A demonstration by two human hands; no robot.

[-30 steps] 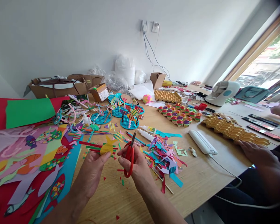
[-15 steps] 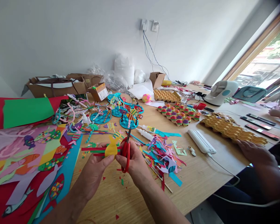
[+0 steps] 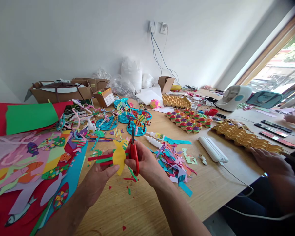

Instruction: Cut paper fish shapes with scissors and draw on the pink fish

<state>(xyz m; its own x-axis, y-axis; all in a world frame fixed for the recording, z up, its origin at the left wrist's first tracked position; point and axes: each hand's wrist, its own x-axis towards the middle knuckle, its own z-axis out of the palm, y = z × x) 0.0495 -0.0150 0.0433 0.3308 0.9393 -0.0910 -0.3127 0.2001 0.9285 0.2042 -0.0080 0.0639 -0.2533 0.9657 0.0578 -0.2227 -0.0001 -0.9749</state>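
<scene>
My left hand (image 3: pixel 98 178) pinches a yellow fish-shaped paper cutout (image 3: pixel 119 156) with red and green paper strips (image 3: pixel 100 159) stuck across it, held up over the wooden table (image 3: pixel 211 183). My right hand (image 3: pixel 147 165) grips red-handled scissors (image 3: pixel 134 154), blades pointing up and away, right against the cutout's right edge. Small coloured paper snippets (image 3: pixel 127 190) lie on the table beneath both hands.
A heap of coloured paper scraps (image 3: pixel 173 160) lies to the right of my hands, with glue bottles (image 3: pixel 153 141) behind. Decorated sheets with paper fish (image 3: pixel 27 167) cover the left. Blue craft discs (image 3: pixel 135 124), egg trays (image 3: pixel 245 137), a white fan (image 3: pixel 232 96) and another person's hand (image 3: pixel 270 162) are further right.
Both hands rose and moved away from me with the yellow cutout. The scissors swung from right of the cutout to upright against its right edge, and the cutout turned more upright.
</scene>
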